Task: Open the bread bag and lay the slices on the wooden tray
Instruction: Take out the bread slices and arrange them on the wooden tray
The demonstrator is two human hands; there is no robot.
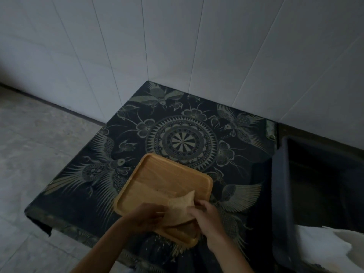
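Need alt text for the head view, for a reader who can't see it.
Two hands, left hand and right hand, hold a bread slice over the near corner of a wooden tray. The tray sits on a dark patterned tablecloth, beside a dark bin.

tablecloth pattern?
Dark cloth with pale birds, flowers and a central round medallion; seen in the head view.

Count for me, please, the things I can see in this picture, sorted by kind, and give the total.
Hands: 2, left hand and right hand, both on the bread
Wooden tray: 1
Bread: 1 pale piece or bag; slices cannot be told apart
Patterned cloth: 1
Dark bin: 1
Total: 6
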